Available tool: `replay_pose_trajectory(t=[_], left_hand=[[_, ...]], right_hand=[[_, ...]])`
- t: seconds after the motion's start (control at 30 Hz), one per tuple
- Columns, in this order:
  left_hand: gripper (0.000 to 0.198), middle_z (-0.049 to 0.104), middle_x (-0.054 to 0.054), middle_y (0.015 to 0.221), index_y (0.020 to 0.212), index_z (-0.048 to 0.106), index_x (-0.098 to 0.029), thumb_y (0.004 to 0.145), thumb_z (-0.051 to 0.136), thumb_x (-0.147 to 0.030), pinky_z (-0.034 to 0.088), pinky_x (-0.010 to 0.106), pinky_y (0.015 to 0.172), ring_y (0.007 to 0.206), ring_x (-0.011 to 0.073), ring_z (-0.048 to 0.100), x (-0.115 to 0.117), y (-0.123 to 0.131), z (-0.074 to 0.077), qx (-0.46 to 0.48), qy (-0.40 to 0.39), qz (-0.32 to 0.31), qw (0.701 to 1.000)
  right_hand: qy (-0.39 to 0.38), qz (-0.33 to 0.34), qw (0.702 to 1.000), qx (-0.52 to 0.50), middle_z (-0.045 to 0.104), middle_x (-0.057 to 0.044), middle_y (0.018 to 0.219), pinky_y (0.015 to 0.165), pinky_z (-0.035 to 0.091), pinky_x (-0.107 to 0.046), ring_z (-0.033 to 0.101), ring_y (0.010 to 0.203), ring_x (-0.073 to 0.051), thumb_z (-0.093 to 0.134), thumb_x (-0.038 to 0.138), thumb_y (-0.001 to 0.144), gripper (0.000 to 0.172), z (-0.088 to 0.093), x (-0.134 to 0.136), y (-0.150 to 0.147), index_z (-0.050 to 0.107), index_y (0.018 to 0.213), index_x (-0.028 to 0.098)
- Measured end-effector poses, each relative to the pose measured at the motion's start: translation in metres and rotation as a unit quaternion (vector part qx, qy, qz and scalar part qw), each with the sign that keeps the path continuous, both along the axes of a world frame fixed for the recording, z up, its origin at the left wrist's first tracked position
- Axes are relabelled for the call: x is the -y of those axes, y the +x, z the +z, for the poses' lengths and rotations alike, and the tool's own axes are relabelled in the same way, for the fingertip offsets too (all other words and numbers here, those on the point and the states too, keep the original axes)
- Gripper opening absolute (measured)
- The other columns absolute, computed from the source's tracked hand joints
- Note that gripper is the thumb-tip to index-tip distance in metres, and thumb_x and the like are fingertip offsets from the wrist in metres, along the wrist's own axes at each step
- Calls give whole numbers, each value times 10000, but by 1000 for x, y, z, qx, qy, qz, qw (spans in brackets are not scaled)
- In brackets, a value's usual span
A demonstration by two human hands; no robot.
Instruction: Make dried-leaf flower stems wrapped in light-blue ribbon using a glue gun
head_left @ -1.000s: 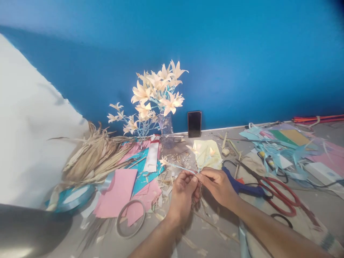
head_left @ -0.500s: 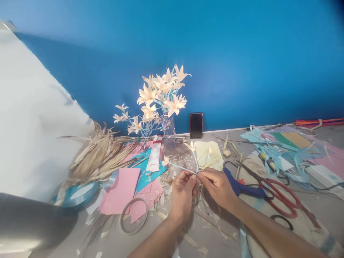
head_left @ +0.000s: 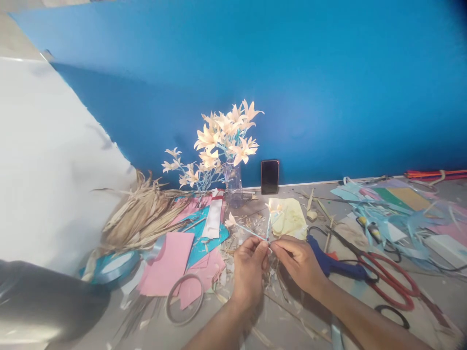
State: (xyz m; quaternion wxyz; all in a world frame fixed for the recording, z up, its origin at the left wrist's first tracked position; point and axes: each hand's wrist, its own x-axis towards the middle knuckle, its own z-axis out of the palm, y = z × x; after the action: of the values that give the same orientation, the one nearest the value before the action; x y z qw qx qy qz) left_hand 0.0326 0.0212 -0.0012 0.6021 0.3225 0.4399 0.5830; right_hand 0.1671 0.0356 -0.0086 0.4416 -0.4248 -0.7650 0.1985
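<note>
Since before, we raised our view; our left hand (head_left: 249,265) and right hand (head_left: 297,260) fingertips stayed pinching the thin blue-wrapped stem with cream paper flowers (head_left: 251,232) between them.

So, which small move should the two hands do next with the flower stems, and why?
Probably keep twisting the joint: the left hand and right hand pinch two thin blue stems where they cross, and the small cream flowers splay apart, so the binding looks unfinished.
</note>
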Motion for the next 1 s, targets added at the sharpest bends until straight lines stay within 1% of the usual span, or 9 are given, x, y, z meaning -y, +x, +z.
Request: replay_pose_trajectory(t=[0.13, 0.23, 0.33, 0.4, 0.53, 0.63, 0.83, 0.93, 1.0], left_hand=[[445, 382, -96, 464, 660, 555, -166, 663, 811, -531, 211, 192, 433, 431, 40, 274, 0, 1, 0, 9, -8, 0, 1000], [465, 390, -88, 453, 633, 558, -162, 655, 812, -551, 212, 193, 439, 433, 41, 286, 0, 0, 0, -4, -5, 5, 1000], [465, 391, -85, 440, 626, 558, -165, 661, 808, -556, 205, 196, 438, 427, 45, 287, -1, -2, -4, -5, -4, -7, 1000], [466, 391, -84, 437, 627, 556, -167, 664, 807, -558, 197, 198, 435, 420, 46, 284, -1, -4, -7, 1, -5, -17, 1000], [471, 390, -83, 438, 622, 551, -169, 670, 807, -562, 194, 198, 430, 411, 45, 284, -2, -6, -12, 9, 2, -29, 1000], [471, 411, -75, 444, 601, 548, -166, 681, 805, -554, 228, 191, 438, 417, 44, 311, -2, -6, -11, 6, 14, -25, 1000], [426, 473, -54, 439, 620, 605, -144, 692, 801, -517, 252, 176, 422, 395, 39, 352, -2, -6, -3, 10, 2, -33, 999], [389, 568, -39, 522, 661, 576, -160, 671, 827, -457, 248, 169, 399, 387, 32, 358, -3, -6, -1, 47, -8, -29, 998], [385, 604, -34, 576, 673, 552, -167, 660, 841, -421, 254, 163, 394, 391, 27, 359, -3, -7, 0, 69, -20, -36, 997]], right_hand=[[2, -4, 1000, 2, 488, 11, 584, 573, 348, -264, 469, 570, -135, 469, 258, 992, 400, -3, -1, -1, 498, 598, 200], [-20, 1, 1000, 5, 555, -8, 618, 600, 375, -268, 514, 599, -148, 480, 263, 977, 355, -5, -1, 0, 561, 638, 198], [-72, -2, 997, -21, 655, -33, 715, 648, 421, -270, 590, 678, -175, 508, 289, 951, 258, -4, 0, 0, 650, 755, 200], [-113, -10, 993, -46, 689, -34, 757, 672, 439, -269, 613, 716, -185, 532, 310, 928, 216, -1, 0, 0, 672, 804, 201], [-189, -6, 979, -77, 671, -10, 694, 622, 424, -261, 573, 653, -169, 561, 354, 891, 237, 5, -2, 1, 662, 746, 197], [-229, -2, 968, -100, 661, -5, 681, 610, 416, -257, 555, 648, -163, 588, 378, 866, 242, 6, -6, 1, 661, 734, 189], [-206, 23, 972, -107, 620, 6, 675, 607, 400, -246, 525, 636, -144, 553, 351, 885, 238, 9, -5, 3, 647, 744, 184], [-196, 28, 976, -94, 585, 18, 642, 578, 377, -238, 490, 597, -129, 548, 326, 888, 234, 11, -3, 3, 644, 727, 186], [-194, 29, 977, -89, 594, 16, 651, 586, 384, -238, 503, 607, -131, 546, 310, 889, 223, 11, -3, 4, 650, 734, 188]])
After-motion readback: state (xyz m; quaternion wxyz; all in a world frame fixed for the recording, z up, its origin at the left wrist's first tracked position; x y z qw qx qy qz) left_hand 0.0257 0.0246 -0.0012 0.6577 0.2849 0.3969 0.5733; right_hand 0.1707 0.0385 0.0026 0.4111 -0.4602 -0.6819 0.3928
